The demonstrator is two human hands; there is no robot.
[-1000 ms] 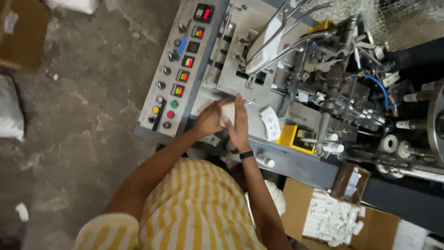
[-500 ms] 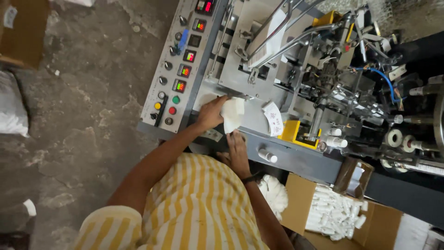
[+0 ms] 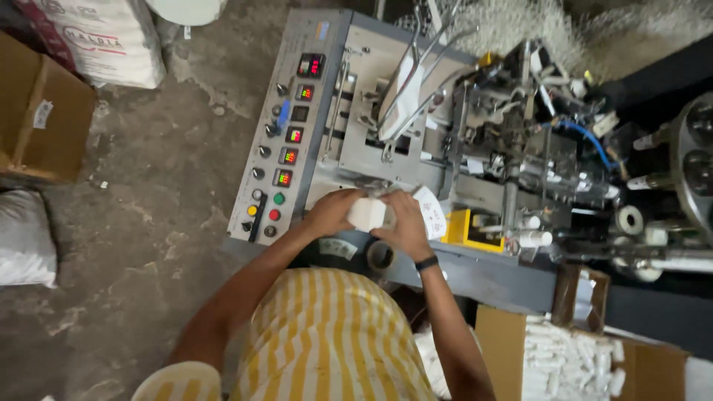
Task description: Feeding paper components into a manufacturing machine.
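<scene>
My shirt [image 3: 327, 334]: yellow and white stripes. Wristband [image 3: 426, 262] on my right wrist: black. Small packet [image 3: 369, 214] between my hands: white. Control panel [image 3: 286, 134], left side of machine: grey, with red-lit displays, one green button [image 3: 279, 198], one red button [image 3: 274, 214], one yellow button [image 3: 252, 210]. Tray [image 3: 466, 230], right of my hands: yellow. Hose [image 3: 587, 141], far right: blue. Carton [image 3: 44, 119], far left: brown. Floor [image 3: 141, 223]: mottled grey.

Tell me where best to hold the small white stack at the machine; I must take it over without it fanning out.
Pinch the white stack across its two ends, coming from either side, as the left hand and right hand do: it looks squarish and layered.
</scene>
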